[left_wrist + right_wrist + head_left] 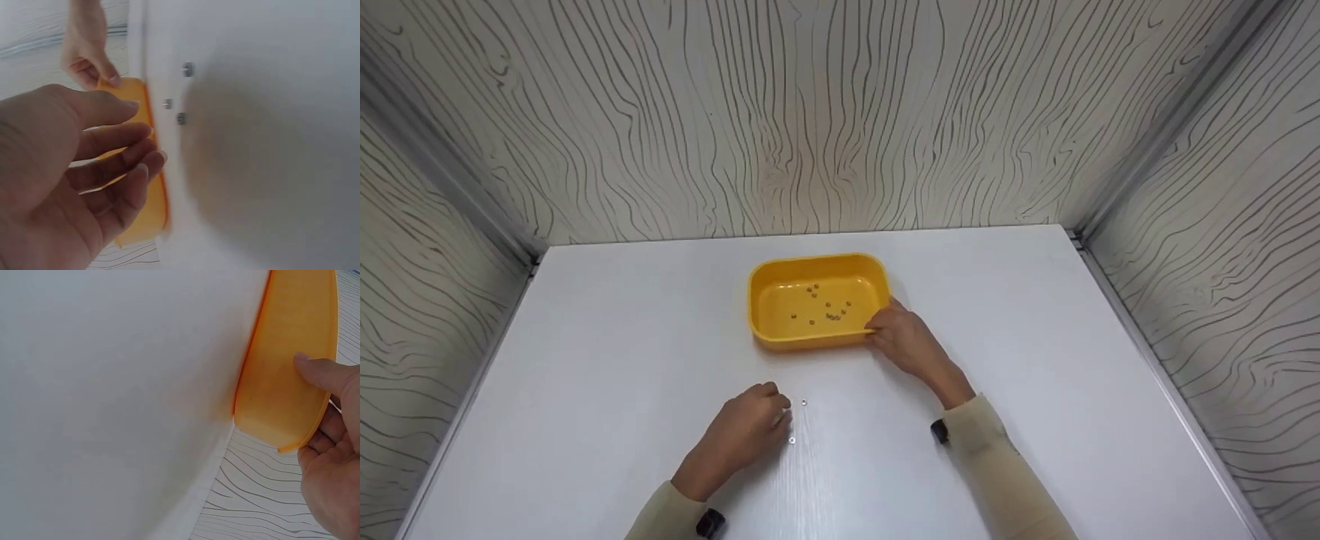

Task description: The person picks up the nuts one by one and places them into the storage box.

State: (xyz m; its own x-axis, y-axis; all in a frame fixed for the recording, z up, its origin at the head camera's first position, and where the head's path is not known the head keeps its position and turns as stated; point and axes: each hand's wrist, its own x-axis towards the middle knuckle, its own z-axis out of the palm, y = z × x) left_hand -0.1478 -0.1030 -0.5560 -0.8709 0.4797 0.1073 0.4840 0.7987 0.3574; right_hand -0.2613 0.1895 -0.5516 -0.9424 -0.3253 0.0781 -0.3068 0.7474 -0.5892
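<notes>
A yellow plastic bin [817, 343] stands toward the back of the white table, with several small metal nuts [812, 322] scattered over its floor. My right hand [907, 337] grips the bin's near right corner. In the right wrist view the thumb [323, 374] lies on the outer wall while the other fingers curl over the rim. Nearer to me, my left hand [750, 424] hovers low with loosely bent fingers and nothing between them. Beside its fingertips lie loose nuts [804, 403] on the tabletop; the left wrist view shows three, one a little apart [188, 69].
The white table [607, 360] reaches back to a wood-grain patterned panel [810, 112]. Similar panels [1245, 262] rise along both sides, with grey metal strips [1170, 112] at the corners.
</notes>
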